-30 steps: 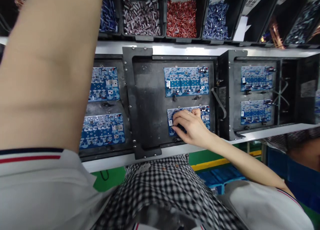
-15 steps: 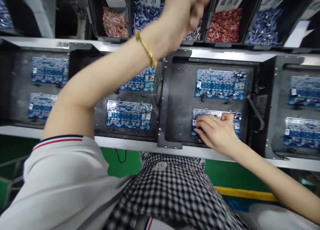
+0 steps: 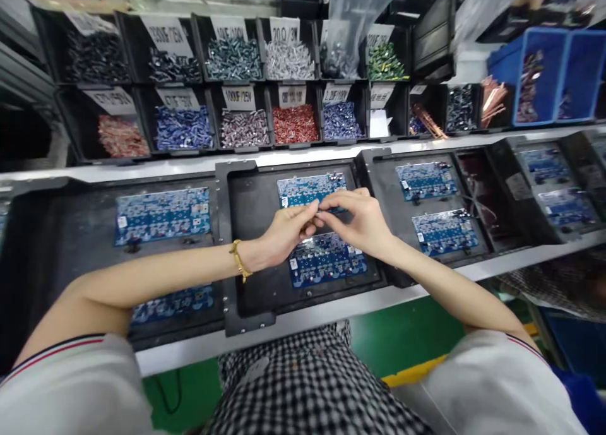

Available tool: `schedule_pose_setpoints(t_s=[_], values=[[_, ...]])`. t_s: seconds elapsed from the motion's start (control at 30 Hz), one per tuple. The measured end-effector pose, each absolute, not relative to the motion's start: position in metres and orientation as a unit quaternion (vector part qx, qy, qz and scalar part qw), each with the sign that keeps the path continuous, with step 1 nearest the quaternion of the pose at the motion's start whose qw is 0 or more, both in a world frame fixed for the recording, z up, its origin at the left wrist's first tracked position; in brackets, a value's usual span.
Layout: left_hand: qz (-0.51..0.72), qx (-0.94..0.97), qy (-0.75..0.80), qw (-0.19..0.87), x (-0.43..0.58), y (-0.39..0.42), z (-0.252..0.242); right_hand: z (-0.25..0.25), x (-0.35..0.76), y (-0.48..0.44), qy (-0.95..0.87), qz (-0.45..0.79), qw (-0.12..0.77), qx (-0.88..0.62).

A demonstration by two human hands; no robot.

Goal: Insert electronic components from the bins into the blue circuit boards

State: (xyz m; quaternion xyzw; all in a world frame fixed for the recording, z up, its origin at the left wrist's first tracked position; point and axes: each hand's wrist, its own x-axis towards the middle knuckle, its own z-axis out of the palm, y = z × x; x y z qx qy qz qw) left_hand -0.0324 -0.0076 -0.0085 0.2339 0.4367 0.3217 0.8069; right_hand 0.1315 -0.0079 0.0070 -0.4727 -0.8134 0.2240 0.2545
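Note:
My left hand [image 3: 286,233], a gold bracelet [image 3: 240,261] at its wrist, meets my right hand [image 3: 362,220] above a black tray [image 3: 255,233]. Thumbs and fingers of both are pinched together, fingertip to fingertip. Whatever sits between them is too small to make out. Under the hands lie two blue circuit boards: the far board [image 3: 310,185] is partly covered by my fingers, and the near board [image 3: 326,264] shows below them. Each bears a white label at its left end and small dark parts at its upper right.
Labelled black bins of small components stand in two rows behind the trays, among them red parts [image 3: 296,124] and blue parts [image 3: 184,127]. Neighbouring trays hold more boards, such as a left board [image 3: 163,214] and a right board [image 3: 445,232]. Blue bins [image 3: 544,75] stand far right.
My left hand has come down from over the component bins to meet my right hand. The right hand has lifted off the near board. The view has shifted to show more bins.

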Motion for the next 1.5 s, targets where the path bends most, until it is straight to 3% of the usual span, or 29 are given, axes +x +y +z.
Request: schedule_pose_setpoints(t_s=[0.2, 0.33, 0.7, 1.13, 1.2, 1.33, 1.5], values=[[0.292, 0.128, 0.477, 0.819, -0.024, 0.014, -0.006, -0.002, 0.173, 0.047, -0.851, 0.117, 0.118, -0.499], [0.246, 0.135, 0.492, 0.824, -0.025, 0.015, -0.013, -0.027, 0.201, 0.085, -0.866, 0.130, 0.068, -0.478], [0.322, 0.138, 0.458, 0.817, -0.014, 0.012, -0.017, -0.040, 0.202, 0.089, -0.863, 0.140, 0.082, -0.479], [0.313, 0.172, 0.445, 0.821, 0.015, 0.011, -0.030, -0.030, 0.220, 0.086, -0.865, 0.088, 0.021, -0.493], [0.315, 0.174, 0.449, 0.818, 0.019, 0.012, -0.034, -0.020, 0.211, 0.073, -0.849, 0.080, 0.044, -0.521], [0.323, 0.201, 0.437, 0.815, 0.025, 0.011, -0.031, 0.005, 0.184, 0.035, -0.837, 0.200, 0.124, -0.494], [0.186, 0.308, 0.486, 0.796, -0.051, -0.012, 0.008, 0.015, 0.197, -0.006, -0.854, 0.157, 0.128, -0.479]])
